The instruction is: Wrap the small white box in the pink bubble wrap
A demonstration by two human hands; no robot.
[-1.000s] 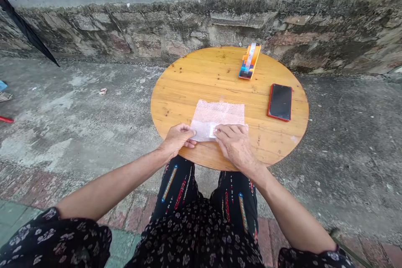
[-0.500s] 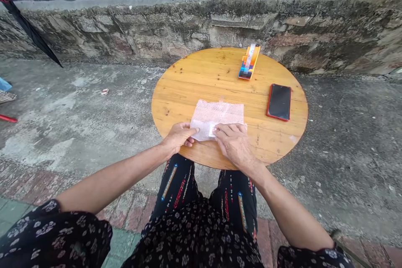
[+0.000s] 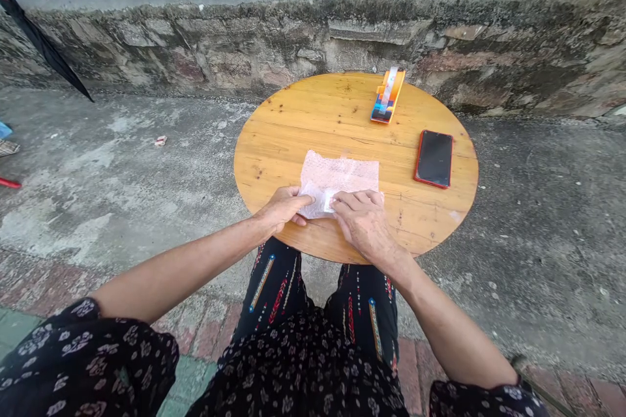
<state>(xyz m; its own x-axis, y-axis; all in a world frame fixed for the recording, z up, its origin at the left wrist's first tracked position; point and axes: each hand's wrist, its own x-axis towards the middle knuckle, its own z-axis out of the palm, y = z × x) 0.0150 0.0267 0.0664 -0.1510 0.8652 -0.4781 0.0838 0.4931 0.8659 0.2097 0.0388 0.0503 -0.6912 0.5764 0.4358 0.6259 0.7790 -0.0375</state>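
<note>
A pale pink sheet of bubble wrap (image 3: 339, 172) lies near the front edge of the round wooden table (image 3: 288, 120), its near part folded over. My left hand (image 3: 282, 210) pinches the fold's left end, thumb on top and fingers underneath. Across the right part of the fold rests my right hand (image 3: 362, 218), its fingers bent together and holding the wrap down. By its fingertips, a small white rectangular piece (image 3: 329, 201) shows on the fold; what it is I cannot make out.
A phone in a red case (image 3: 434, 158) lies at the table's right. Toward the back stands an orange and blue tape dispenser (image 3: 387, 96) with a clear roll. Behind the table runs a stone wall (image 3: 220, 45), with a folded black umbrella (image 3: 46, 49) leaning at the left.
My left hand has shifted slightly inward along the fold, and the wrap's left edge has moved in with it. My right hand stays almost where it was.
</note>
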